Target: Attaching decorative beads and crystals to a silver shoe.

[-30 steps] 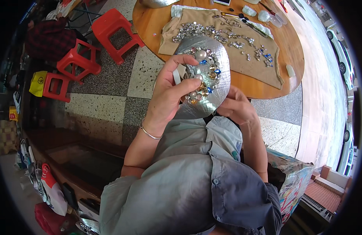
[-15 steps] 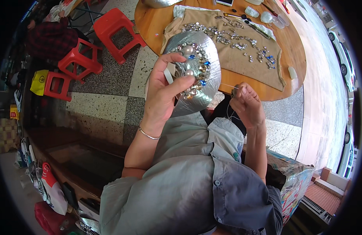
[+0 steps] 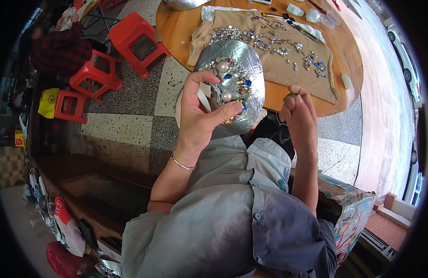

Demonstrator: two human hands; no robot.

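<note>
My left hand (image 3: 198, 111) grips a rounded form covered in silver foil (image 3: 252, 60), its thumb and fingers closing over the near left side. On the foil sits a curved band of beads and stones (image 3: 242, 90), with large pearls (image 3: 223, 67), clear, gold and blue gems. A white strip (image 3: 205, 99) shows inside my left hand's grip. My right hand (image 3: 301, 113) is raised to the right of the form, apart from it, thumb and fingers pinched together. Something small and greenish shows at those fingertips; its kind is unclear.
A round wooden table (image 3: 177, 34) bears a tan cloth (image 3: 269, 74) with several clusters of loose gems (image 3: 281, 52). Brushes (image 3: 276, 16) and small clear pieces (image 3: 312, 15) lie beyond. Red plastic stools (image 3: 135, 39) stand left, where a person in a checked top (image 3: 61, 52) sits.
My right hand has risen and moved slightly right, away from the foil-covered form. The thin thread that ran between them no longer shows clearly. My left hand has shifted slightly right, keeping its grip.
</note>
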